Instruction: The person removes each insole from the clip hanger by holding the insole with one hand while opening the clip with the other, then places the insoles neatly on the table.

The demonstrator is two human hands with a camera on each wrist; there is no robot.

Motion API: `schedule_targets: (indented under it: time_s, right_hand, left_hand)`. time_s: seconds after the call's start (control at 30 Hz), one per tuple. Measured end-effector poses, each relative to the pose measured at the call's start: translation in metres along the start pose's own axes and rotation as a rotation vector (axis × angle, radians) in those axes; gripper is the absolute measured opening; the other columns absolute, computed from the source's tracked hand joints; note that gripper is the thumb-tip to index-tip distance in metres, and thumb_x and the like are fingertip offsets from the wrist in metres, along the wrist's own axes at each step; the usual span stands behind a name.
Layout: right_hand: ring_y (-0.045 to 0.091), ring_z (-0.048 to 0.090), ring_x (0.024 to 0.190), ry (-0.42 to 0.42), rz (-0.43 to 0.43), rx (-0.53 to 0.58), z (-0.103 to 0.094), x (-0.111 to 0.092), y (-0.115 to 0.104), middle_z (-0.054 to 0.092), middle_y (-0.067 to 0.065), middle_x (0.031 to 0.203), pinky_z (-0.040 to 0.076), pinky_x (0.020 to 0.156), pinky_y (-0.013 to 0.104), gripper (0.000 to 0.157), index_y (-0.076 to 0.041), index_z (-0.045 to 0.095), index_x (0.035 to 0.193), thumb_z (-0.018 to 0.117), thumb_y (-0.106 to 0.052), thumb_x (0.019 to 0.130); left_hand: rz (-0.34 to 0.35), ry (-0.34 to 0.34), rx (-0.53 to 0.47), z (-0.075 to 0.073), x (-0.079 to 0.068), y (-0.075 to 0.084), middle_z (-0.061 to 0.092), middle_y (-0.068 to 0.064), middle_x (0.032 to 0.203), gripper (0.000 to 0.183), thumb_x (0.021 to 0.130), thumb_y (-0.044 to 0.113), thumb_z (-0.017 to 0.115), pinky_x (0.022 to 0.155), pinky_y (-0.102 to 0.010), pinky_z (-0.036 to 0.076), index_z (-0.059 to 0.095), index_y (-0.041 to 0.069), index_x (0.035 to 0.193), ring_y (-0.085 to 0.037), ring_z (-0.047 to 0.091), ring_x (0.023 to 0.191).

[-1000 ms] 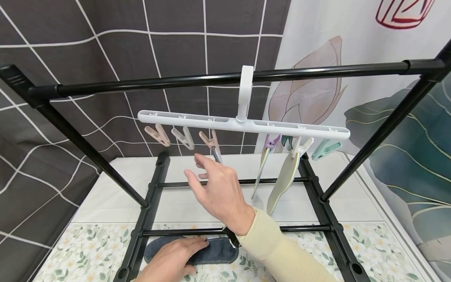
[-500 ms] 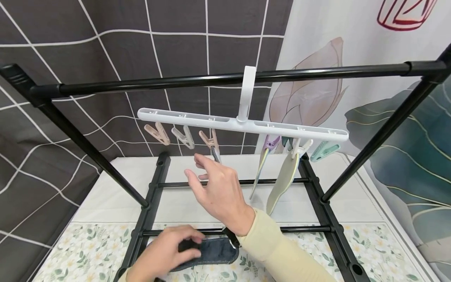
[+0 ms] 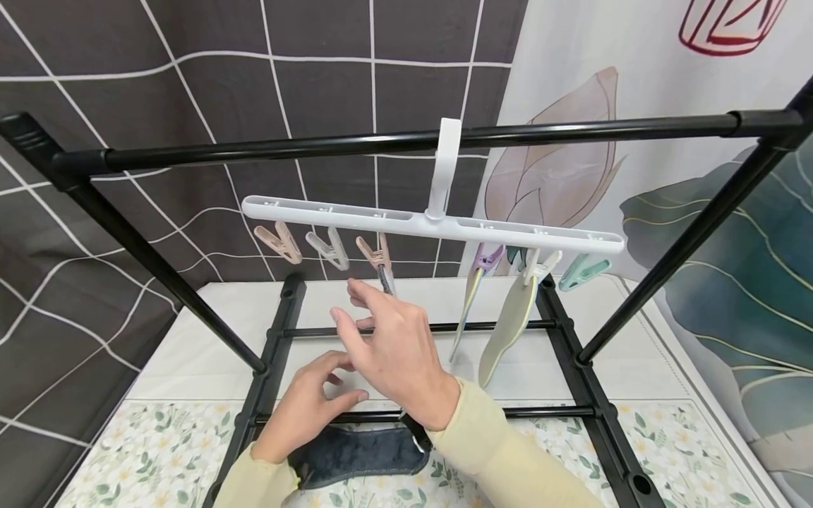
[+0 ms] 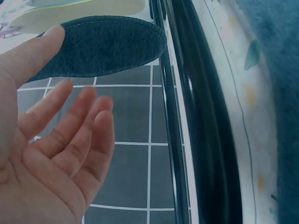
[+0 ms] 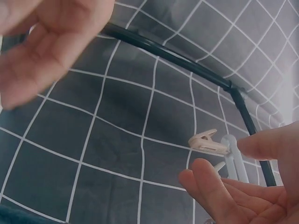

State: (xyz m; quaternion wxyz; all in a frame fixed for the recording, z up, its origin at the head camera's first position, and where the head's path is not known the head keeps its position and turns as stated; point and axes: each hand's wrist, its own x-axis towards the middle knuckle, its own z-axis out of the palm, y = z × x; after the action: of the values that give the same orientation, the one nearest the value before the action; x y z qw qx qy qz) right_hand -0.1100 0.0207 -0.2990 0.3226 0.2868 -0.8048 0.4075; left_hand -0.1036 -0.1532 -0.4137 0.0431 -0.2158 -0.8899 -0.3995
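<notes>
In the head view my right hand (image 3: 400,353) hangs in front of the third peg from the left, a pink clothespin (image 3: 375,254) biting a dark edge. Its thumb and fingers stand apart, holding nothing visible. My left hand (image 3: 311,409) is raised below and left of it, fingers loosely bent and nothing in them. In the left wrist view a dark blue insole (image 4: 114,46) hangs beside the left thumb; whether they touch I cannot tell. Another dark blue insole (image 3: 365,451) lies flat on the floral cloth. The white clip hanger (image 3: 406,222) carries the pegs.
A black rack bar (image 3: 305,148) holds the hanger's hook. Two pale green insoles hang at right, one edge-on (image 3: 471,300) and one broader (image 3: 511,328). Spare pegs, one pink (image 3: 279,242) and one white (image 3: 329,248), hang at left; a green peg (image 3: 583,271) hangs at right.
My left hand has lifted off the insole on the cloth and risen up beside the right hand. The right hand has hardly moved. The hanger has shifted slightly left.
</notes>
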Motion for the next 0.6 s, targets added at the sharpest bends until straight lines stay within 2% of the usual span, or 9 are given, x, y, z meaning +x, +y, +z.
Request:
schedule_targets:
  time_s: [0.17,0.27,0.43,0.6]
  right_hand:
    - [0.006,0.067,0.081,0.01,-0.018,-0.005,-0.003,-0.001,-0.003,0.069,0.005,0.1,0.052,0.066,0.018,0.029,-0.005,0.063,0.111,0.061,-0.024,0.089]
    - [0.007,0.066,0.086,0.022,-0.027,0.019,-0.005,-0.001,-0.004,0.07,0.004,0.096,0.052,0.068,0.018,0.029,-0.005,0.064,0.111,0.062,-0.023,0.088]
    - [0.005,0.066,0.081,0.055,-0.049,0.048,-0.008,-0.001,-0.005,0.07,0.002,0.09,0.052,0.066,0.016,0.027,-0.003,0.065,0.11,0.062,-0.019,0.087]
    - [0.004,0.066,0.075,0.121,-0.061,0.061,-0.011,0.001,-0.004,0.071,0.001,0.087,0.051,0.065,0.015,0.024,-0.003,0.066,0.106,0.063,-0.015,0.086]
  left_hand:
    - [0.038,0.069,-0.012,0.001,0.01,-0.002,0.052,0.021,0.118,0.047,0.079,0.039,0.071,0.076,-0.031,0.052,0.051,0.04,0.121,-0.003,0.052,0.104]
    - [0.046,0.094,-0.009,0.0,0.014,-0.001,0.052,0.019,0.122,0.053,0.08,0.036,0.072,0.076,-0.03,0.051,0.048,0.037,0.127,-0.003,0.053,0.104]
    - [0.052,0.118,0.001,0.0,0.022,0.002,0.05,0.015,0.127,0.06,0.08,0.041,0.07,0.078,-0.031,0.052,0.044,0.032,0.134,-0.003,0.052,0.107]
    - [0.09,0.105,-0.067,0.0,0.032,0.011,0.043,0.013,0.135,0.066,0.08,0.043,0.069,0.085,-0.032,0.05,0.038,0.033,0.138,-0.007,0.05,0.113]
